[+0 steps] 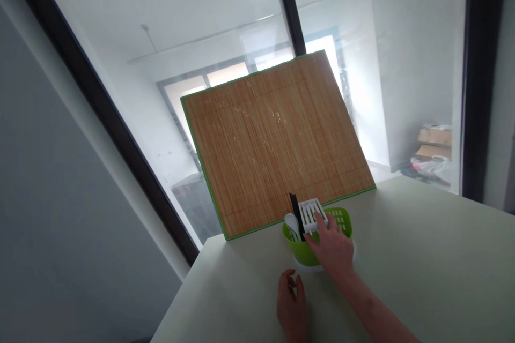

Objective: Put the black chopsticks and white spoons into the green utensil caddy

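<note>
My right hand (pixel 333 246) reaches over a green plastic basket (pixel 308 254) and grips a white slotted plastic piece (pixel 309 214) at its near edge. The piece is tilted over the basket, its slots facing me; I cannot tell its exact kind. Left of it in the basket stand a white spoon (pixel 292 222) and a long black utensil (pixel 296 211), whose lower end is hidden. My left hand (pixel 292 303) is at the table in front of the basket, holding nothing, fingers loosely curled and thumb apart from them.
A bamboo mat (pixel 277 144) with green edging leans against the glass wall behind the basket. The basket sits on a white base (pixel 317 268) on a pale table (pixel 418 252). Beyond the glass lie cardboard boxes (pixel 434 142).
</note>
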The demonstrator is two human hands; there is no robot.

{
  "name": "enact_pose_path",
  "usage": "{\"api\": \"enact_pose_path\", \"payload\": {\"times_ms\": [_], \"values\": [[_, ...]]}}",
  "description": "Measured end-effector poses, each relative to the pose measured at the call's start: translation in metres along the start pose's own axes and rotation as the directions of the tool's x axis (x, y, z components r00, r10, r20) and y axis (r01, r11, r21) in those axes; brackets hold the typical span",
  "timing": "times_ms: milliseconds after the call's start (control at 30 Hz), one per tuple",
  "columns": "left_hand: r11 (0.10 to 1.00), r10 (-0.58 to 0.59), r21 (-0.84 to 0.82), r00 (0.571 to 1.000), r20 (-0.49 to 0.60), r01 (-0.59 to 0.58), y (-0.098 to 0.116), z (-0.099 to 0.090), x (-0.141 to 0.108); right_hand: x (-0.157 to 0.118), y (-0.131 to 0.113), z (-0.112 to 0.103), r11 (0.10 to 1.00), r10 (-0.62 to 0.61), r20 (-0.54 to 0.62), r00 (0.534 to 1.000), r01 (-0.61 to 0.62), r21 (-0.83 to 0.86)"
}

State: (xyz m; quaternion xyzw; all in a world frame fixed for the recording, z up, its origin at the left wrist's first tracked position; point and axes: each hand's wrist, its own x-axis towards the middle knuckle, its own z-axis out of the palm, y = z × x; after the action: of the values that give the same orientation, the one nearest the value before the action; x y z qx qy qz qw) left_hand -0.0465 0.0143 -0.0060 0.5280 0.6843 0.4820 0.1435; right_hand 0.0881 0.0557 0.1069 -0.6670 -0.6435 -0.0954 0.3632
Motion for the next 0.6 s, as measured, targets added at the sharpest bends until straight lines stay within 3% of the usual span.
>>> {"api": "enact_pose_path", "payload": {"times_ms": [200,400,600], "values": [[1.000,-0.011,0.002,1.000,0.016,0.011,0.002,-0.001,0.000,0.009,0.014,-0.002,0.994,0.098,-0.009,0.995,-0.099,-0.055],[1.000,0.025,0.004,0.999,0.039,-0.025,-0.002,0.002,0.003,0.015,0.032,0.003,0.997,0.073,-0.009,0.997,-0.073,-0.024],[0.999,0.013,-0.032,1.000,0.010,-0.012,-0.010,0.004,0.011,0.040,0.079,-0.002,0.996,0.084,-0.002,0.996,-0.084,-0.039]]}}
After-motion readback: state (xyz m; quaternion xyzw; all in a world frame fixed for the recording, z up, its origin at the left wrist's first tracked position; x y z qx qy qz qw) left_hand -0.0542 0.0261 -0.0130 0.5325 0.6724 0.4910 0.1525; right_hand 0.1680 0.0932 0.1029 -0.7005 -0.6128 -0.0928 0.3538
